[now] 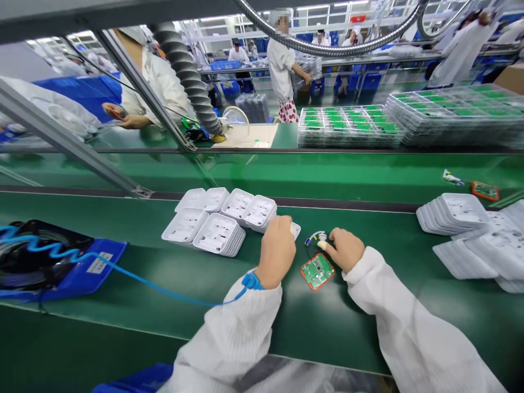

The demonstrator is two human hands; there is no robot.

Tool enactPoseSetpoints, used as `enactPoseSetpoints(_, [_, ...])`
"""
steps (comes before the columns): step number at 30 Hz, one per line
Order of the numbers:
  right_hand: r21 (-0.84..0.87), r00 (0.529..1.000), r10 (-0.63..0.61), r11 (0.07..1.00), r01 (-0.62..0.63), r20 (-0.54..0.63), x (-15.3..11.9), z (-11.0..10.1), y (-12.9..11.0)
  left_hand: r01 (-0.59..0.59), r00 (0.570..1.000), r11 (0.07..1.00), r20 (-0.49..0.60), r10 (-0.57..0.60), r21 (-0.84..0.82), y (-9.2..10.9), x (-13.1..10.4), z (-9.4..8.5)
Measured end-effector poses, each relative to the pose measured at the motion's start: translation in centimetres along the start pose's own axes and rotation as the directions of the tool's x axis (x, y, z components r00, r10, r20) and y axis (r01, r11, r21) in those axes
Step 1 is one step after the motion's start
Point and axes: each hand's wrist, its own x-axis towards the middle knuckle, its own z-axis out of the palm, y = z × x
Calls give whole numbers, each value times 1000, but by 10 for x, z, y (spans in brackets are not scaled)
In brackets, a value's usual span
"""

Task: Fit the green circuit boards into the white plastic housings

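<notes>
My left hand (279,252), with a blue wrist strap (252,281), is closed at the edge of a white plastic shell (297,231). Its fingertips are mostly hidden behind the hand. My right hand (347,250) has thumb and forefinger at a small white connector (322,237) on a short cable, the thumb tip in a pale cover. Just below lies a green circuit board (318,271) with an orange-red edge. A blue-ended plug (308,242) rests above the board. Stacked white shells (219,233) stand left of my left hand.
More white shell stacks (464,210) stand at the right. Beyond the ledge lie another board (485,190) and a cable (453,177). Trays of green boards (347,125) stand at the back. A coiled blue cord (135,277) crosses the left bench. A co-worker's hands (126,116) are across the line.
</notes>
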Motion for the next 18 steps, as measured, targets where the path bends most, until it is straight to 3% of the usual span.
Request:
enactPoseSetpoints(4, [-33, 996, 31, 999, -28, 83, 2, 7, -13, 313, 948, 949, 47, -315, 49, -16, -30, 10])
enactPoseSetpoints(7, [144, 992, -48, 989, 31, 118, 4, -2, -8, 422, 889, 898, 140, -437, 122, -29, -37, 13])
enactPoseSetpoints(10, [483, 973, -205, 866, 130, 106, 19, -9, -10, 454, 866, 879, 156, -474, 147, -32, -30, 14])
enactPoseSetpoints(12, [610, 960, -260, 779, 147, 100, 35, -7, -19, 465, 863, 874, 149, -483, 141, -30, -24, 16])
enactPoseSetpoints(15, [624, 960, -243, 775, 103, 143, 58, 4, -37, 481, 854, 869, 160, -495, 119, -24, -18, 19])
enactPoseSetpoints(18, [639, 951, -228, 768, 45, 208, 60, 14, -45, 476, 853, 872, 183, -489, 112, -22, -15, 24])
